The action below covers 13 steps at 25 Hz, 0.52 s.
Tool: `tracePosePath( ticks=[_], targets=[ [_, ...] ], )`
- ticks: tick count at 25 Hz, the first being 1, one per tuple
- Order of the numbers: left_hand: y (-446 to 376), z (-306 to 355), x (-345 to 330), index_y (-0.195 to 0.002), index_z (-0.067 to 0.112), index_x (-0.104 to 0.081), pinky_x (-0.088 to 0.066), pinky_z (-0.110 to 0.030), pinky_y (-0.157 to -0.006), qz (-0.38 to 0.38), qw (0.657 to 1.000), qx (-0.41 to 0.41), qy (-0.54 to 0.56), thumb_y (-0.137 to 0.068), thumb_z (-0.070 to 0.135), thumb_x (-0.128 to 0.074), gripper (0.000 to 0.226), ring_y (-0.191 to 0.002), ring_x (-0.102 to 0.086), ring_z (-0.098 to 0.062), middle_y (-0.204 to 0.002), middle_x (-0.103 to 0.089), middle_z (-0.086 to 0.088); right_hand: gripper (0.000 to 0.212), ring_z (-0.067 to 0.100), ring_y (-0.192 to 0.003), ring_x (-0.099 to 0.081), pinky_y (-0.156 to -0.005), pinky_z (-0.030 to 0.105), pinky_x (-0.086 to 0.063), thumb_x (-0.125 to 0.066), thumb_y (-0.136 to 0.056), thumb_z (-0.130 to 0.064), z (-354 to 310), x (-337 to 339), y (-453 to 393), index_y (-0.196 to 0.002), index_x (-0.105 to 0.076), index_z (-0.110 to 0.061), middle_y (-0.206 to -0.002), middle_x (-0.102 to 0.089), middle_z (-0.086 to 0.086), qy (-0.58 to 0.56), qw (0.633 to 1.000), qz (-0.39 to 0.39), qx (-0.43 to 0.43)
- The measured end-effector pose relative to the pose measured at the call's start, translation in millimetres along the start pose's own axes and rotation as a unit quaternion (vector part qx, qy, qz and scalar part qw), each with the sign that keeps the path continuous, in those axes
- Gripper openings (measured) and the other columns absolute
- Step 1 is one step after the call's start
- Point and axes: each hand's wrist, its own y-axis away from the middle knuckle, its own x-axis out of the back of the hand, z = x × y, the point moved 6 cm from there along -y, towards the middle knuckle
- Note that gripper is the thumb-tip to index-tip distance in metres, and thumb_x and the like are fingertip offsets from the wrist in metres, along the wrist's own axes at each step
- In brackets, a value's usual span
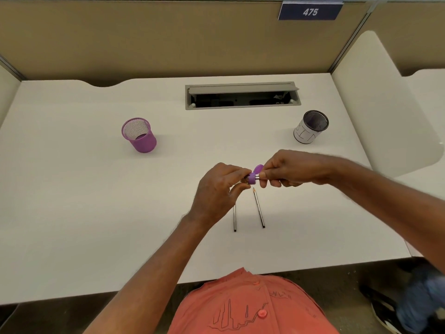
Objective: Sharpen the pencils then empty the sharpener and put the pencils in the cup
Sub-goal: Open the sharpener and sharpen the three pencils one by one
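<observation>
My left hand [218, 189] grips a small purple sharpener [252, 177] above the middle of the white desk [96, 213]; its lid [258, 169] is flipped up. My right hand [292, 169] pinches a pencil [257, 178] whose end is in the sharpener; most of that pencil is hidden in the hand. Two dark pencils lie on the desk below the hands: a sharpened one [258, 208] on the right, and one [234, 218] partly hidden under my left hand. A purple mesh cup [139, 135] stands at the left.
A white cup with a dark mesh inside [310, 127] stands at the right. A grey cable hatch [242, 95] lies open at the back of the desk. Tan partition walls [168, 39] enclose the desk on the back and sides.
</observation>
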Motion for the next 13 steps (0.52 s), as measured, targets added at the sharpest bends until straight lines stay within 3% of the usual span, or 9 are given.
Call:
tracePosePath(
  ticks=[9,13],
  targets=[
    [2.6,0.8,-4.3,-0.113,0.018,-0.075,-0.053,-0.035,-0.076,0.009,1.000,-0.010,0.004,-0.088,0.023,-0.079,0.027,-0.092,-0.063,-0.020,-0.105,-0.075,0.007,0.035,0.010,-0.050,-0.030,-0.044,0.018,-0.025,-0.052,-0.107,-0.037,7.1,-3.9,-0.4,-0.090,-0.076,-0.017,-0.062,-0.046,-0.005,-0.047,0.994,-0.082,-0.059],
    [1.5,0.0,-6.7,-0.115,0.019,-0.075,-0.053,-0.035,-0.078,-0.003,1.000,-0.005,0.011,-0.088,0.024,-0.079,0.028,-0.094,-0.062,-0.019,-0.107,-0.075,0.008,0.036,0.009,-0.049,-0.036,-0.045,0.019,-0.029,-0.050,-0.107,-0.037,8.6,-2.2,1.1,-0.093,-0.078,-0.020,-0.064,-0.053,-0.005,-0.051,0.993,-0.090,-0.063]
  ],
)
